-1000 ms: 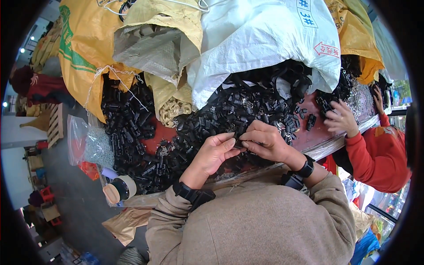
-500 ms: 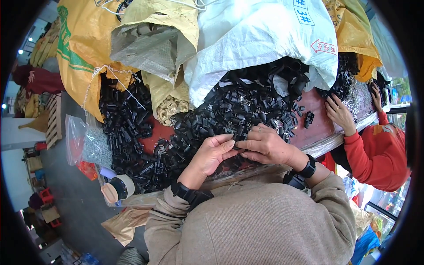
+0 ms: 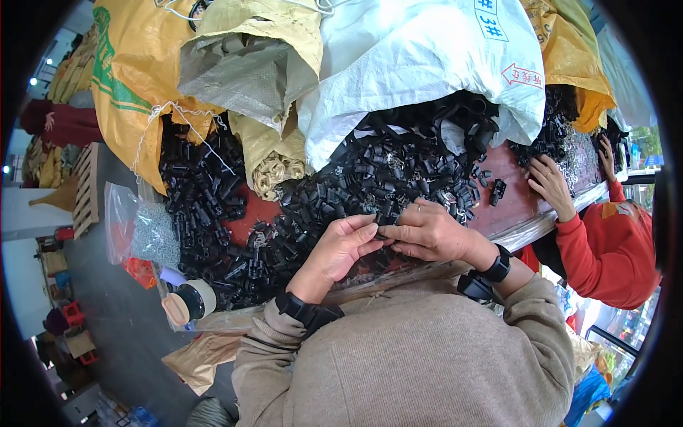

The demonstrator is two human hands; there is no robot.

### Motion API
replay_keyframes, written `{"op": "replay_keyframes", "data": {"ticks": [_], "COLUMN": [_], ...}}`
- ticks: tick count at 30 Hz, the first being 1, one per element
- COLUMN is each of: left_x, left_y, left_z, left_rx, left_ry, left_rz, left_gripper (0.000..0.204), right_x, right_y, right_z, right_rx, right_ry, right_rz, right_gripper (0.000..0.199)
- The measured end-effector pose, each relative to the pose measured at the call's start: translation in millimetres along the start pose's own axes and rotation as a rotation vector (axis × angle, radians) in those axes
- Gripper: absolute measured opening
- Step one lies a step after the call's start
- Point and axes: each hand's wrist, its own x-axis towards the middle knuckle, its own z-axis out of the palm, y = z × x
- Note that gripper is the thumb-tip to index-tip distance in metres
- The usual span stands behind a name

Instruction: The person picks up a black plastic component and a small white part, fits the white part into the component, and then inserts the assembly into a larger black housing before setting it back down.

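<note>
My left hand [image 3: 344,248] and my right hand [image 3: 431,232] meet at the fingertips over the near edge of the table. Thumb and fingers of both are pinched together on a small black plastic part, mostly covered by the fingers, so its exact shape cannot be made out. Just beyond them spreads a heap of small black plastic pieces [image 3: 341,191], with thin silvery bits mixed in. To the left lies a pile of longer black plastic fittings [image 3: 206,192].
A white woven sack [image 3: 420,53] spills black parts from behind. Yellow sacks [image 3: 131,64] stand at the left. A clear bag of small metal pieces [image 3: 156,235] and a cup with a lid [image 3: 196,299] sit at the left edge. A co-worker's hand [image 3: 549,183] reaches in at right.
My hands stay pinched together in nearly the same place; the right fingers have shifted very slightly. The co-worker's hand has moved a little.
</note>
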Motion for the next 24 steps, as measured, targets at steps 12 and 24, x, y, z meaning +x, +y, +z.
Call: {"op": "replay_keyframes", "data": {"ticks": [12,24], "left_x": [6.1,2.0], "left_y": [3.7,4.7], "left_z": [-3.7,1.2], "left_rx": [-0.017,0.051], "left_ry": [-0.022,0.013], "left_rz": [-0.031,-0.076], "left_gripper": [0.025,0.024], "right_x": [6.3,4.7], "right_y": [12.1,8.1], "right_z": [4.0,4.8], "right_rx": [0.107,0.181], "right_ry": [0.052,0.041], "right_rz": [-0.051,-0.052], "right_gripper": [0.030,0.031]}}
